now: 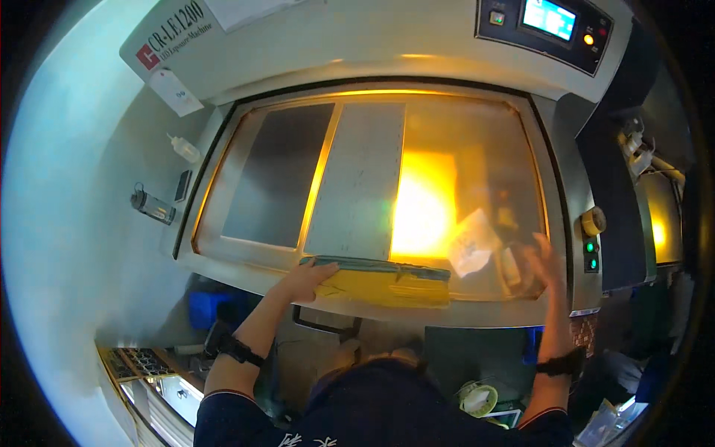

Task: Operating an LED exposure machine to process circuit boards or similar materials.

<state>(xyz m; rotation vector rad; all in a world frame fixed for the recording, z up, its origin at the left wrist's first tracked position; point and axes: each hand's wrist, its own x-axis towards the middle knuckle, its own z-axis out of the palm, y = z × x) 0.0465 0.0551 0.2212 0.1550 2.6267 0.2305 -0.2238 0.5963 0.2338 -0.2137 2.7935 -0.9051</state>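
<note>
Along the machine's front edge lies a long yellow sheet or film (380,289) with a dark grey-green strip on its far side. My left hand (307,281) is closed over its left end. To the right, my right hand (546,262) is raised over the glass bed's front right corner, fingers apart and slightly blurred. Just left of it are a crumpled white paper or cloth (474,243) and a small pale block-like thing (512,267). On the glass rest a dark grey panel (281,175) and a paler grey panel (357,179), side by side.
A control panel with a lit screen (549,19) sits at the back right. Green-lit buttons and a roll of tape (593,221) are on the right side. A clear bottle (153,205), a phone-like dark slab (182,185) and a white squeeze bottle (184,148) stand at left. Bright yellow light reflects off the glass.
</note>
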